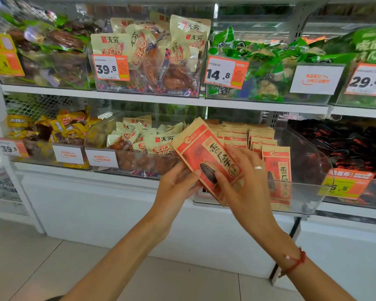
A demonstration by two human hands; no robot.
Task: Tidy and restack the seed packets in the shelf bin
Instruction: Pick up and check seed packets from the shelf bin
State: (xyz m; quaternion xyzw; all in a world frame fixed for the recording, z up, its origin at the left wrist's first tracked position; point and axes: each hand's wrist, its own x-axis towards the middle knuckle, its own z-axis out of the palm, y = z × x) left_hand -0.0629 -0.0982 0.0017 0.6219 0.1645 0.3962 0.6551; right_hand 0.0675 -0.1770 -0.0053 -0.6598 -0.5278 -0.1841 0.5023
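Observation:
A stack of red and tan seed packets [204, 153] is tilted up in front of the clear shelf bin [308, 166]. My left hand [174, 187] grips its lower left edge, thumb on the front. My right hand [245, 179], with a ring, holds the lower right side, thumb pressed on the sunflower seed picture. More seed packets [276, 166] stand upright in rows inside the bin, one at the front right and several behind.
A bin of cream snack packs [143, 140] sits to the left, and dark red packs [343, 144] fill the bin on the right. An upper shelf [161, 98] holds more bins with price tags. A white cabinet front and tiled floor lie below.

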